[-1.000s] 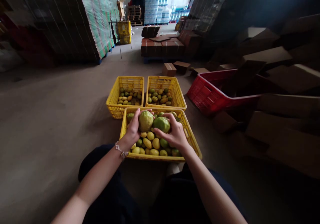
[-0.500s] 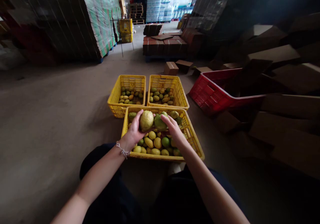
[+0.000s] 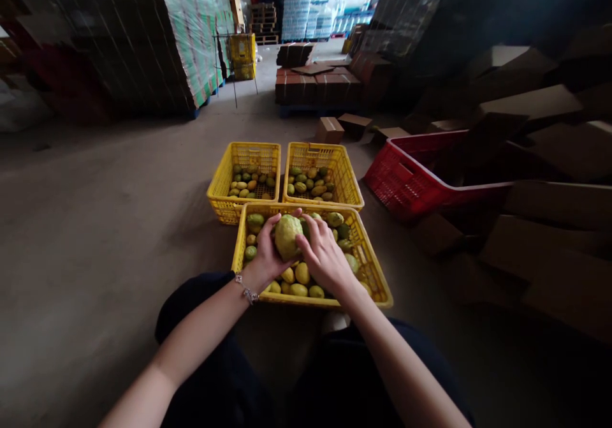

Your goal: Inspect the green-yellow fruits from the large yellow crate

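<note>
In my left hand (image 3: 268,249) rests a large, knobbly, yellow-green fruit (image 3: 289,236), with the fingers curled around its far left side and underneath. My right hand (image 3: 327,252) meets it from the right; its thumb presses the fruit's right side and its fingers bend over the top edge. Something dark green shows between the right fingers, and I cannot tell whether it is held or lies below. Both hands are above a yellow plastic crate (image 3: 377,287) holding many yellow and green fruits (image 3: 299,289), partly hidden by the hands.
Behind stand two more yellow crates, left (image 3: 215,205) and right (image 3: 354,185), with fruit on their bottoms. A red crate (image 3: 406,179) and loose cardboard boxes (image 3: 530,106) crowd the right. A wrapped pallet stack (image 3: 191,39) rises at the left. Brown cartons (image 3: 318,87) sit farther back.
The right hand has moved left and inward, from the green fruit beside to the yellow-green one. The left hand has shifted slightly right, and the fruit appears turned.
</note>
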### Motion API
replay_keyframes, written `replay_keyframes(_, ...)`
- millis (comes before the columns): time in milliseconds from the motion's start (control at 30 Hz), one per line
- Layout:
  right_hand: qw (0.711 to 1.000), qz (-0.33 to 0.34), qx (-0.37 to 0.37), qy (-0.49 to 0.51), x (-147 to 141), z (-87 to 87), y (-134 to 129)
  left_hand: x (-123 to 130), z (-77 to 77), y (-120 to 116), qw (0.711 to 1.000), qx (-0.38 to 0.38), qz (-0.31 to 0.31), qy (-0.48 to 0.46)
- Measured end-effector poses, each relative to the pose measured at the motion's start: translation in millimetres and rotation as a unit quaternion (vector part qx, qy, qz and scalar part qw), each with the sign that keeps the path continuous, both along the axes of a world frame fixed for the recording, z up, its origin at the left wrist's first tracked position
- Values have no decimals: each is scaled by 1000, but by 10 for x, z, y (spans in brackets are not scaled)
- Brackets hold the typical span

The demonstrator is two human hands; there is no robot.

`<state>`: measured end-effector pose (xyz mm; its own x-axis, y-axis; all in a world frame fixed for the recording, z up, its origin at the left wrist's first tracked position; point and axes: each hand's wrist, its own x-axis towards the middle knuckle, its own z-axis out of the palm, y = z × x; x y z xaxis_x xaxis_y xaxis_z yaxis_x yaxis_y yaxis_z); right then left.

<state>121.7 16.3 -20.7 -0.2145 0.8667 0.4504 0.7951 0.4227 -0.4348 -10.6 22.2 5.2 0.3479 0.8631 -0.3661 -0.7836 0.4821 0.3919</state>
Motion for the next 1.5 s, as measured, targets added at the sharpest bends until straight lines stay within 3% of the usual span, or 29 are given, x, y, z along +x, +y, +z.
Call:
replay_keyframes(267, 992, 42, 95, 77, -199, 72, -143, 111, -233, -36, 995, 90, 25, 24)
replay_keyframes(367, 981, 71, 162, 83, -259, 144, -199, 108, -265, -28, 992, 128, 0, 18)
replay_keyframes(500, 953, 133, 261, 73, -245, 199, -239, 60, -151, 79, 996, 83, -20, 29)
replay_keyframes(600, 942, 148, 283, 103, -174, 200, -232, -33, -7, 177, 996, 46, 49, 51)
replay_keyframes(700, 952, 109, 235, 162, -77, 184, -185, -141, 102, 223, 986, 67, 119, 100)
replay_keyframes(800, 963, 86, 171, 191, 2, 169, -128, -199, 150, 192, 956, 148, 179, 178)
replay_keyframes(867, 964, 99, 157, 189, 20, 159, -103, -204, 149, 140, 921, 215, 222, 236)
replay_keyframes(1033, 957, 120, 222, 145, -31, 135, -74, -213, 100, 34, 795, 371, 281, 389)
replay_keyframes(1100, 950, 130, 249, 135, -47, 125, -55, -233, 90, 29, 768, 405, 288, 403)
replay_keyframes(1333, 941, 150, 274, 127, -33, 107, -20, -273, 89, 30, 737, 450, 300, 405)
replay_keyframes(1500, 944, 147, 270, 125, -19, 96, -12, -258, 93, 18, 760, 426, 290, 397)
